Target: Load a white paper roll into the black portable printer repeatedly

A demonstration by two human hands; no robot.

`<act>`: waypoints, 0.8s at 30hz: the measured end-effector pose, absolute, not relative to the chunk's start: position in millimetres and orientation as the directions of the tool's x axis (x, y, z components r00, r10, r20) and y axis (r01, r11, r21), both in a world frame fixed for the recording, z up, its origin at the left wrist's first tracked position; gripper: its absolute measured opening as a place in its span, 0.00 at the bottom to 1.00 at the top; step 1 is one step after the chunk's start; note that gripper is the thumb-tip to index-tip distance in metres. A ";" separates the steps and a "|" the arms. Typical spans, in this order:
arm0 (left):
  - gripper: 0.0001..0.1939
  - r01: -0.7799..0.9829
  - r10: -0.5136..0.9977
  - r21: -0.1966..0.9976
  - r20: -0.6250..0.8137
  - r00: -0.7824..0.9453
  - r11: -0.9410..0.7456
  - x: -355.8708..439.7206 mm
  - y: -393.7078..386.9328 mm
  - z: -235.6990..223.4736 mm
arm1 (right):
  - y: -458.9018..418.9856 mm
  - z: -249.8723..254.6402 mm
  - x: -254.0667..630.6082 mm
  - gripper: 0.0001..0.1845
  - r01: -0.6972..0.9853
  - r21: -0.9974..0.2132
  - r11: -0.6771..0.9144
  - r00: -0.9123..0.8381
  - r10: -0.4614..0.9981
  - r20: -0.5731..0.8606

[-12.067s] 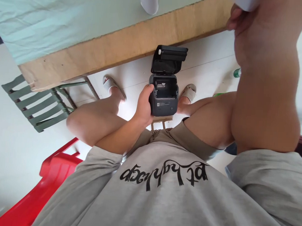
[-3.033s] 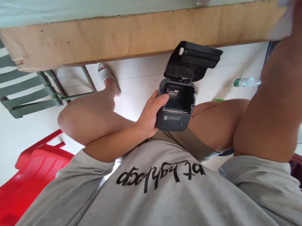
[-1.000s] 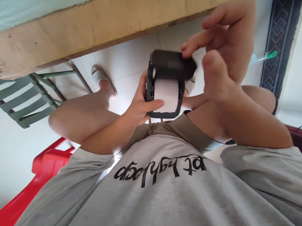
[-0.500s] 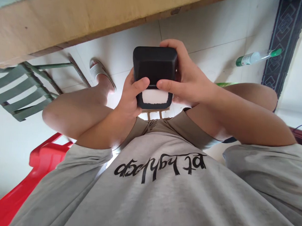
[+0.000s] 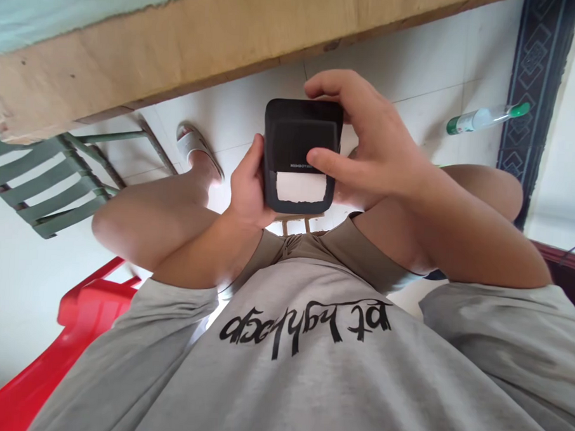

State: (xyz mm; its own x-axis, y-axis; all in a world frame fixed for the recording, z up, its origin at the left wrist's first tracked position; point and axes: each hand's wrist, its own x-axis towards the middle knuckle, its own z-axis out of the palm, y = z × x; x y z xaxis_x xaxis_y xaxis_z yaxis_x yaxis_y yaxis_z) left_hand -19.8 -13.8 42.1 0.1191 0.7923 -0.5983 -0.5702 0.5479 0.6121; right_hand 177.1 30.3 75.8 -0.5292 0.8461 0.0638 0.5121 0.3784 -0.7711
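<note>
I hold a small black label printer (image 5: 298, 140) over my lap, below the table edge. Its lid is down, and a strip of white paper (image 5: 299, 186) shows at the slot on the near side. My left hand (image 5: 247, 191) wraps the printer's left side from underneath. My right hand (image 5: 366, 149) grips the right side, fingers curled over the far top corner and thumb pressed on the lid near the paper slot.
A wooden table edge (image 5: 219, 41) with a pale green cover runs across the top. A green slatted chair (image 5: 46, 179) stands left, a red plastic chair (image 5: 72, 339) lower left. A clear bottle with a green cap (image 5: 485, 116) lies on the white tiled floor.
The printer's lid was open with an empty bay; a white paper roll went in, my right hand came down and closed the lid. Both hands now hold the shut printer, raised slightly.
</note>
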 end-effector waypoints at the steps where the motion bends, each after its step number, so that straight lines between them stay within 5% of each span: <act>1: 0.25 -0.549 0.782 0.617 -0.612 0.113 0.563 -19.2 -13.9 41.6 | 29.3 77.5 176.3 0.31 0.525 -0.759 0.386 -0.540 0.840 0.053; 13: 0.19 -0.572 0.792 0.609 -0.598 0.123 0.549 -18.0 -15.9 39.9 | 19.0 89.5 176.2 0.37 0.599 -0.648 0.471 -0.575 0.816 0.061; 21: 0.18 -0.510 0.810 0.635 -0.517 0.278 0.580 -18.8 -20.2 31.5 | 19.6 94.7 184.9 0.13 0.687 -0.331 0.647 -0.348 0.693 0.632; 24: 0.14 -0.514 0.811 0.636 -0.526 0.257 0.575 -17.9 -20.1 34.2 | 15.8 101.6 175.1 0.23 0.845 -0.195 0.497 -0.375 0.813 0.445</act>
